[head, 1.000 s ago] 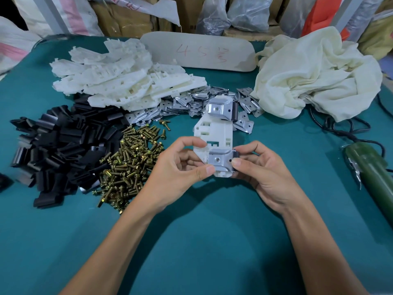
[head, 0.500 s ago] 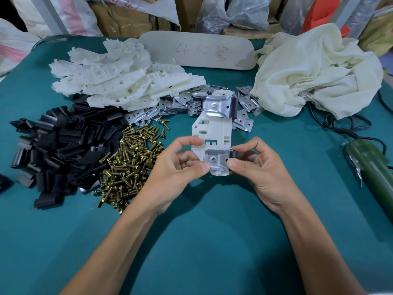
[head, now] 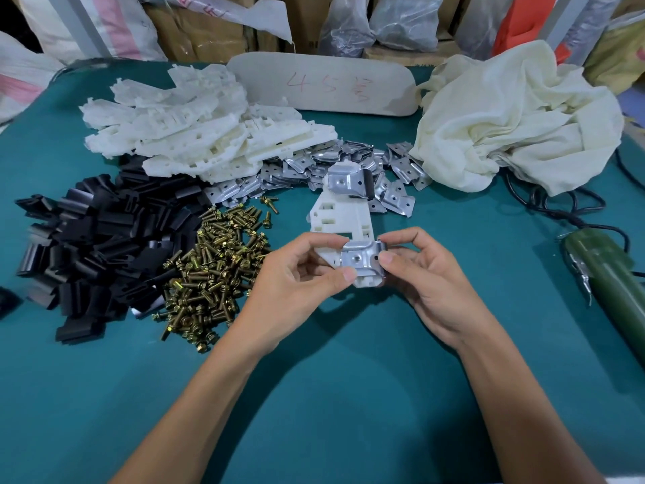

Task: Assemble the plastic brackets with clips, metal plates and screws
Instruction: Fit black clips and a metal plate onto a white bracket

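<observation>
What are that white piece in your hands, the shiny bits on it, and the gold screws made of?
The white bracket looks like matte moulded plastic, with crisp cut-outs. The two plates on it seem thin stamped metal, silvery and reflective. The screws look like steel with a yellowish plating, though the coating can't be confirmed.

On the table only one piece of writing can be read. It stands on the pale rounded board [head: 323,85] that lies flat in the upper middle of the frame, behind the heap of white plastic parts and left of the cream cloth. The marks are handwritten in thin red strokes. The first two look like the digits "4" and "5". A third mark follows on their right; it seems to be a written character, but it is too faint to say which one. Nothing else in view carries legible text.
</observation>
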{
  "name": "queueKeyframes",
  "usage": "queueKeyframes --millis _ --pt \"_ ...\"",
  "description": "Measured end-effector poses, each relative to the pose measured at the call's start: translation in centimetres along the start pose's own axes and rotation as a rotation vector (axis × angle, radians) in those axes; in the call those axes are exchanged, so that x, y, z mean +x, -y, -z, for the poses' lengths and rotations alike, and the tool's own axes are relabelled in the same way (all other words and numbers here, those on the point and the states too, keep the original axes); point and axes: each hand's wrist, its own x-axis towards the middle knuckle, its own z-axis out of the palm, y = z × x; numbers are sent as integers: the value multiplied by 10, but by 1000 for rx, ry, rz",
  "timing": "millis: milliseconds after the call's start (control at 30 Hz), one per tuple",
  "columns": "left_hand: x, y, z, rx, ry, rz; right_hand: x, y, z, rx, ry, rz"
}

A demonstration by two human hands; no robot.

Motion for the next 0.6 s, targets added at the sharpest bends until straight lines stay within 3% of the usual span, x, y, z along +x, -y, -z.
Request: queueKeyframes --millis 600 --pt "-1 3 1 53 12 -19 -5 -1 -2 12 -28 16"
